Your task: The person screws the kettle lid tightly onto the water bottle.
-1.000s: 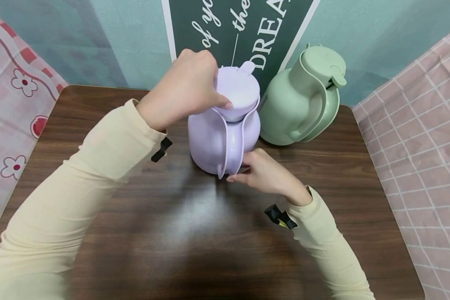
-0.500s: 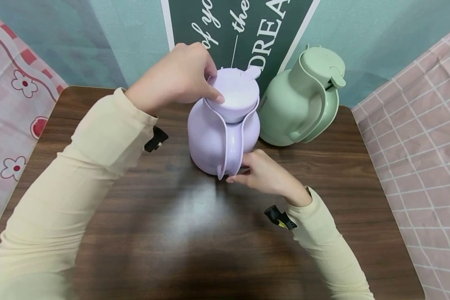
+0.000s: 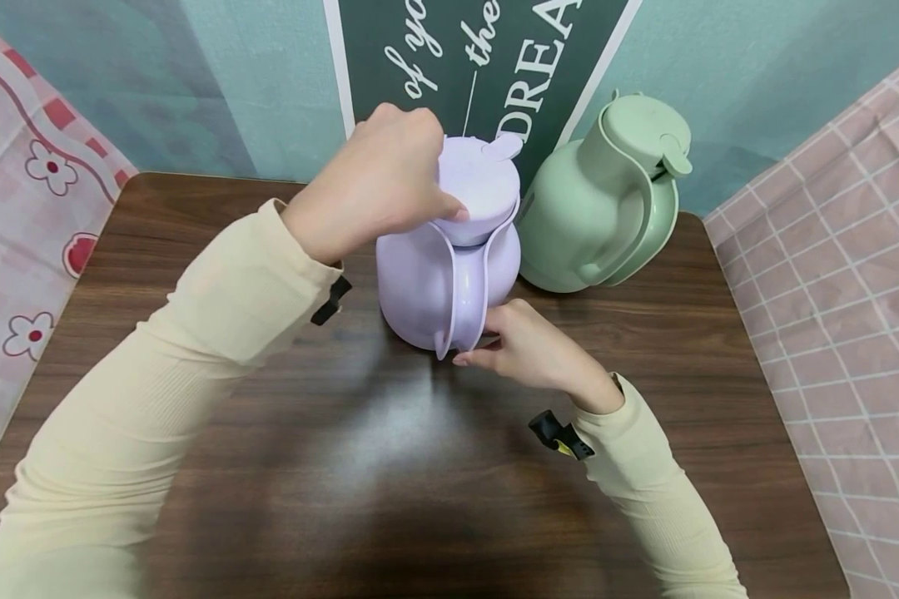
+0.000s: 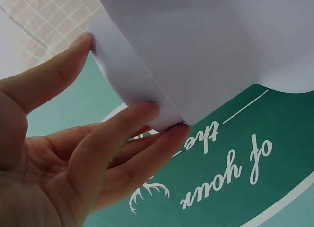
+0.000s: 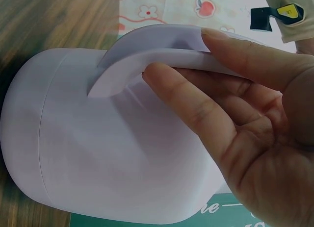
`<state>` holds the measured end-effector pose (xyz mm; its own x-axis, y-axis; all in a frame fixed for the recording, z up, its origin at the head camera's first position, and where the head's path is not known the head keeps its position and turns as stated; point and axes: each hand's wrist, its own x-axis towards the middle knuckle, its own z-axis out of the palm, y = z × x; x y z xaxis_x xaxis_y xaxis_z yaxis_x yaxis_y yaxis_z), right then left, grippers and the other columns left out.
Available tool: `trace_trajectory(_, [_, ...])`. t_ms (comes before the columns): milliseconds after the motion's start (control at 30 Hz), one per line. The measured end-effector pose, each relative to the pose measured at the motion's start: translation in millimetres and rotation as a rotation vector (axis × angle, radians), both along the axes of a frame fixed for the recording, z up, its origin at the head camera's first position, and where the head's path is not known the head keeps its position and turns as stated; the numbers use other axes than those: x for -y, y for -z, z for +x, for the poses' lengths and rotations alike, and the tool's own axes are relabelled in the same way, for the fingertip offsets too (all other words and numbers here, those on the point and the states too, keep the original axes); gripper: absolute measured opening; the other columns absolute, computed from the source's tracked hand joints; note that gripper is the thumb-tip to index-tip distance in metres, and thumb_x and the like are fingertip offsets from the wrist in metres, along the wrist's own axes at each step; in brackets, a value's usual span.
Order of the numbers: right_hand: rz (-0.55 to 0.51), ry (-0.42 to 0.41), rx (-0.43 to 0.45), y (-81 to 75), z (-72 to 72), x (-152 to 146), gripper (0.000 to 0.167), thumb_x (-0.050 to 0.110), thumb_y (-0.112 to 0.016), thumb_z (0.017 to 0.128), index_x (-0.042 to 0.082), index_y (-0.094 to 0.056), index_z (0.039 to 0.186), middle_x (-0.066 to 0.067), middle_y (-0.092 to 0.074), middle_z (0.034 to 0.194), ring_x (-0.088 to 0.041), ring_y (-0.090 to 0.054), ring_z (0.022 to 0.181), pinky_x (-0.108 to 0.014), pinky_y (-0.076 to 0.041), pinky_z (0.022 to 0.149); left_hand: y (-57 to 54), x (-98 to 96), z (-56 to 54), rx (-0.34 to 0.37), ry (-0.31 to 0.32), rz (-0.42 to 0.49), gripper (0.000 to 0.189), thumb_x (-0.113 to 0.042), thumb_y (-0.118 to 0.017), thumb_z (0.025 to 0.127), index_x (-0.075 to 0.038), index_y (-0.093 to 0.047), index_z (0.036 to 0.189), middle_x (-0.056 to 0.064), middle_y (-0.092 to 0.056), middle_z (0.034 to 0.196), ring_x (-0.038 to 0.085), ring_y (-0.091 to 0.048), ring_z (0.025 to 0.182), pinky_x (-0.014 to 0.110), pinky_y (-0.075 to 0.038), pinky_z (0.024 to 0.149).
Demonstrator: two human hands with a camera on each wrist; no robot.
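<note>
A lilac thermos jug [image 3: 412,283] stands upright at the back of the table, its handle turned to the front. My left hand [image 3: 382,179] grips the round lilac lid [image 3: 483,179] from the left, with the thumb on its near side. In the left wrist view the fingertips touch the lid's rim [image 4: 122,70] from below and the thumb lies on its other side. Low on the jug, my right hand [image 3: 528,345] holds the curved handle [image 3: 468,291]. The right wrist view has the thumb on the handle's outer side and the fingers beneath it.
Close to the right of the lilac jug stands a pale green thermos jug [image 3: 580,200], its lid on. Behind both hangs a teal cloth [image 3: 270,75] with a dark lettered panel [image 3: 449,75]. The brown wooden table [image 3: 389,491] has patterned cloths along both sides.
My left hand shifts left with loosened fingers at half a second ago, then comes back right onto the lid. The lid's tab has turned slightly to the right. My right hand stays put.
</note>
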<state>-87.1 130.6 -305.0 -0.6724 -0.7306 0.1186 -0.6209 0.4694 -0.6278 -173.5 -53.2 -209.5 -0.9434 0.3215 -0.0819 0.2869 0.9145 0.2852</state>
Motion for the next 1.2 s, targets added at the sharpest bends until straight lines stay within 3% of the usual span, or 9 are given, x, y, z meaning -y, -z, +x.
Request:
trace_trajectory(167, [0.000,0.004,0.006,-0.1,0.7,-1,0.012,0.008,-0.074,0.075,0.006,-0.067,0.084,0.003,-0.066,0.079,-0.009,-0.058,0.073,-0.027,-0.046,0.067,-12.5,4.0,8.2,0.013,0.049,0.015,0.038,-0.042,-0.075,0.071,-0.007,-0.060,0.072,0.007,-0.056,0.076,0.024,-0.046,0.083,0.031,-0.040,0.064])
trace_trajectory(300, [0.004,0.009,0.003,-0.6,1.1,0,0.012,0.008,-0.074,0.075,0.006,-0.067,0.085,0.003,-0.066,0.079,-0.009,-0.058,0.073,-0.027,-0.046,0.067,-23.1,12.8,11.0,0.009,0.146,0.044,0.037,-0.033,-0.074,0.073,-0.005,-0.051,0.064,0.007,-0.048,0.067,0.022,-0.041,0.074,0.030,-0.034,0.060])
trace_trajectory(400, [0.006,0.007,-0.006,0.6,0.7,-1,0.013,0.008,-0.074,0.075,0.006,-0.067,0.086,0.003,-0.066,0.080,-0.010,-0.059,0.076,-0.028,-0.046,0.070,-26.2,19.2,9.3,0.024,0.208,0.065,0.034,-0.030,-0.074,0.075,-0.006,-0.050,0.066,0.006,-0.045,0.063,0.019,-0.039,0.068,0.030,-0.030,0.057])
trace_trajectory(467, [0.005,0.005,-0.005,1.3,0.4,-1,0.013,0.007,-0.074,0.075,0.006,-0.067,0.086,0.003,-0.066,0.080,-0.011,-0.059,0.076,-0.028,-0.046,0.070,-26.9,21.7,8.7,0.050,0.218,0.077,0.029,-0.028,-0.073,0.076,-0.008,-0.053,0.070,0.005,-0.047,0.064,0.018,-0.040,0.067,0.029,-0.031,0.058])
trace_trajectory(600, [0.011,0.006,-0.001,1.5,0.7,-1,0.012,0.008,-0.074,0.075,0.006,-0.067,0.085,0.004,-0.065,0.079,-0.009,-0.058,0.074,-0.028,-0.046,0.069,-25.8,21.5,10.1,0.058,0.197,0.063,0.027,-0.031,-0.072,0.077,-0.008,-0.057,0.074,0.006,-0.051,0.069,0.022,-0.042,0.075,0.030,-0.032,0.062])
trace_trajectory(767, [0.028,0.012,-0.004,0.4,1.2,0,0.011,0.009,-0.074,0.075,0.007,-0.068,0.084,0.005,-0.065,0.078,-0.009,-0.058,0.072,-0.028,-0.046,0.068,-20.2,12.5,14.3,0.032,0.098,0.036,0.038,-0.041,-0.073,0.073,-0.006,-0.058,0.070,0.008,-0.052,0.072,0.027,-0.040,0.089,0.032,-0.035,0.065])
trace_trajectory(933, [0.023,0.008,-0.008,1.2,0.3,0,0.011,0.009,-0.074,0.075,0.006,-0.067,0.083,0.005,-0.066,0.078,-0.010,-0.060,0.074,-0.028,-0.046,0.070,-9.6,3.5,9.6,0.002,0.026,0.007,0.044,-0.049,-0.074,0.068,-0.008,-0.061,0.073,0.006,-0.056,0.077,0.025,-0.042,0.090,0.031,-0.039,0.064])
trace_trajectory(1067, [0.018,0.011,-0.002,1.5,-0.1,0,0.011,0.008,-0.074,0.075,0.005,-0.067,0.083,0.005,-0.066,0.077,-0.010,-0.059,0.074,-0.027,-0.046,0.070,-9.2,4.5,5.8,0.000,0.037,0.012,0.044,-0.049,-0.075,0.067,-0.008,-0.062,0.074,0.006,-0.057,0.079,0.026,-0.040,0.094,0.033,-0.038,0.069])
trace_trajectory(1200, [0.018,0.016,-0.006,0.8,0.1,0,0.012,0.009,-0.074,0.074,0.006,-0.068,0.084,0.005,-0.065,0.077,-0.009,-0.058,0.073,-0.027,-0.046,0.069,-18.6,9.8,8.6,0.005,0.093,0.038,0.039,-0.041,-0.075,0.071,-0.006,-0.057,0.070,0.007,-0.050,0.073,0.024,-0.040,0.084,0.032,-0.035,0.065])
